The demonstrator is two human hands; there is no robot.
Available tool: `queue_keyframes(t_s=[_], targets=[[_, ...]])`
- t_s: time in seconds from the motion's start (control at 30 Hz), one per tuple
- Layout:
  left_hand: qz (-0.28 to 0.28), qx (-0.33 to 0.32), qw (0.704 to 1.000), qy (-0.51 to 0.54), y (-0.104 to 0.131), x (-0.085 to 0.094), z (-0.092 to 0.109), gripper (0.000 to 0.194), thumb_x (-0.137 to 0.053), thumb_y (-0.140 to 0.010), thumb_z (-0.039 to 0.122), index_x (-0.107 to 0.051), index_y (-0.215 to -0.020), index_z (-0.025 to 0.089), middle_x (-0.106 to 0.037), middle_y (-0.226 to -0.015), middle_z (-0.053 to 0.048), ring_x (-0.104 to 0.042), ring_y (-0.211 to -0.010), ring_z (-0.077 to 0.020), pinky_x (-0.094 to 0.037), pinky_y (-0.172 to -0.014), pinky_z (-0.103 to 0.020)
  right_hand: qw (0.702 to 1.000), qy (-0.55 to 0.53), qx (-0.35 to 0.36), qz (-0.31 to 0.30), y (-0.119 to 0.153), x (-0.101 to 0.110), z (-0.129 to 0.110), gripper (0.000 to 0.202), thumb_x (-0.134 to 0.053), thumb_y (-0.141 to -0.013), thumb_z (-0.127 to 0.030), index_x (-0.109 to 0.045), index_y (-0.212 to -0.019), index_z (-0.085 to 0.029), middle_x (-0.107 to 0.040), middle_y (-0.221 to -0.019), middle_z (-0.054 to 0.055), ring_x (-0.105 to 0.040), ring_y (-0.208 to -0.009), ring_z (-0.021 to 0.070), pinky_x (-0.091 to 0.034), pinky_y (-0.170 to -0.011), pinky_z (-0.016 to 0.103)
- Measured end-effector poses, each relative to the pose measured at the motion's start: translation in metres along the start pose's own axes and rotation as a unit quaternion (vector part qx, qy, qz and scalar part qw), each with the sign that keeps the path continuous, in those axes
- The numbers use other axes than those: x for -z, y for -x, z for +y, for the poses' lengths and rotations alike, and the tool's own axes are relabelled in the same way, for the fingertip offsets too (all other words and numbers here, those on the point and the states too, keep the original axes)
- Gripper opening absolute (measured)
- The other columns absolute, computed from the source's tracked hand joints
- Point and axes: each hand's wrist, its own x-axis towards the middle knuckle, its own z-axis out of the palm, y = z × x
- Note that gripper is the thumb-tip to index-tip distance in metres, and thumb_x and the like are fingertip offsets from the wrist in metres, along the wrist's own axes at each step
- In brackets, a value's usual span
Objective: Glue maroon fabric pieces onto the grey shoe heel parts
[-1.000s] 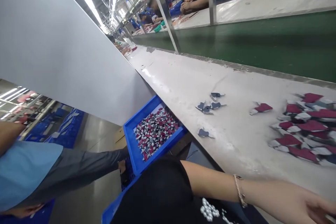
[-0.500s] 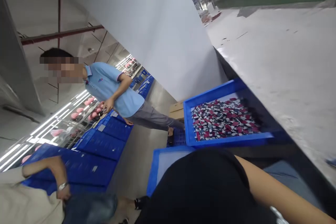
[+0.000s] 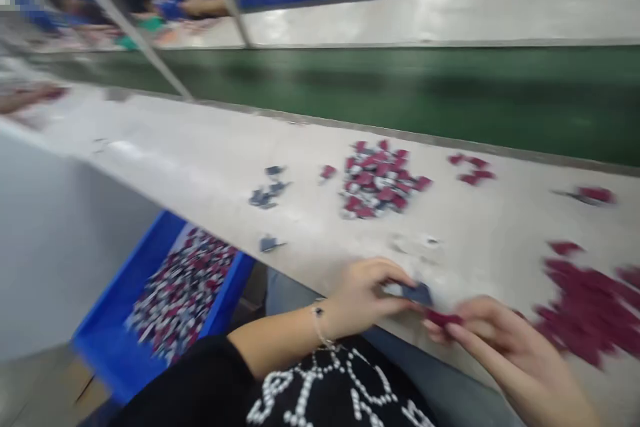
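Now showing, unlike a moment ago: left hand, pinching a small, flat slate-blue piece; right hand, pinching a small dark-red piece; both are meeting left of the flat dark-red heap, apparently handling the pieces together.

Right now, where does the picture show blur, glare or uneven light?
Head view: blur softens the left hand, right hand and maroon pile; glare whitens the worktable toward the left; darker bands cross the green strip; blocky pixels cover the top left.
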Motion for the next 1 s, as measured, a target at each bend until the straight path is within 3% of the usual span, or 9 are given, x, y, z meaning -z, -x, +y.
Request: queue_keyframes(t_s=[0.07, 0.2, 0.3, 0.43, 0.67, 1.0], targets=[[0.027, -0.039, 0.999, -0.014, -0.002, 0.004, -0.010, 0.026, -0.083, -0.081, 0.043, -0.073, -0.096, 0.025, -0.077, -0.086, -0.001, -0.079, -0.077, -0.0238, -0.073, -0.069, -0.039, 0.998, -0.050, -0.044, 0.016, 0.009, -0.001, -0.010, 0.035, -0.073, -0.090, -0.056, -0.069, -0.083, -0.022, -0.074, -0.081, 0.006, -0.074, -0.079, 0.0213, -0.062, -0.073, 0.030], [0.004, -0.094, 0.995, -0.040, -0.006, 0.013, -0.018, 0.023, -0.081, -0.085, 0.035, -0.073, -0.105, 0.026, -0.078, -0.090, 0.000, -0.078, -0.077, -0.0205, -0.071, -0.059, -0.033, 0.997, -0.057, -0.051, 0.028, -0.004, -0.007, -0.029, 0.035, -0.074, -0.088, -0.055, -0.075, -0.084, -0.020, -0.074, -0.079, 0.006, -0.070, -0.072, 0.0195, -0.059, -0.066, 0.029], [-0.013, -0.096, 0.994, -0.055, -0.006, 0.016, -0.018, 0.017, -0.076, -0.091, 0.031, -0.073, -0.107, 0.026, -0.078, -0.095, 0.001, -0.078, -0.084, -0.0182, -0.071, -0.067, -0.029, 0.993, -0.095, -0.072, 0.024, -0.013, -0.011, -0.031, 0.038, -0.075, -0.088, -0.057, -0.076, -0.088, -0.019, -0.074, -0.078, 0.006, -0.071, -0.074, 0.0193, -0.060, -0.068, 0.030], [-0.026, -0.077, 0.995, -0.058, -0.005, 0.019, -0.018, 0.026, -0.083, -0.083, 0.025, -0.073, -0.108, 0.024, -0.079, -0.099, -0.002, -0.077, -0.091, -0.0159, -0.069, -0.081, -0.028, 0.989, -0.121, -0.076, 0.025, -0.017, -0.014, -0.027, 0.035, -0.081, -0.084, -0.053, -0.075, -0.085, -0.019, -0.074, -0.079, 0.005, -0.070, -0.071, 0.0168, -0.060, -0.069, 0.028], [-0.018, -0.124, 0.989, -0.074, -0.007, 0.018, -0.017, 0.030, -0.084, -0.082, 0.027, -0.074, -0.110, 0.022, -0.078, -0.098, -0.003, -0.077, -0.090, -0.0142, -0.068, -0.080, -0.028, 0.990, -0.120, -0.073, 0.027, -0.023, -0.012, -0.027, 0.029, -0.083, -0.084, -0.046, -0.072, -0.082, -0.019, -0.074, -0.077, 0.003, -0.071, -0.070, 0.0149, -0.058, -0.066, 0.024], [-0.044, -0.134, 0.987, -0.077, -0.008, 0.018, -0.016, 0.028, -0.084, -0.081, 0.021, -0.074, -0.107, 0.018, -0.077, -0.100, -0.004, -0.076, -0.092, -0.0131, -0.066, -0.084, -0.026, 0.989, -0.112, -0.088, 0.043, -0.021, -0.012, -0.027, 0.028, -0.081, -0.086, -0.046, -0.071, -0.082, -0.021, -0.075, -0.079, 0.002, -0.071, -0.071, 0.0149, -0.059, -0.066, 0.026]])
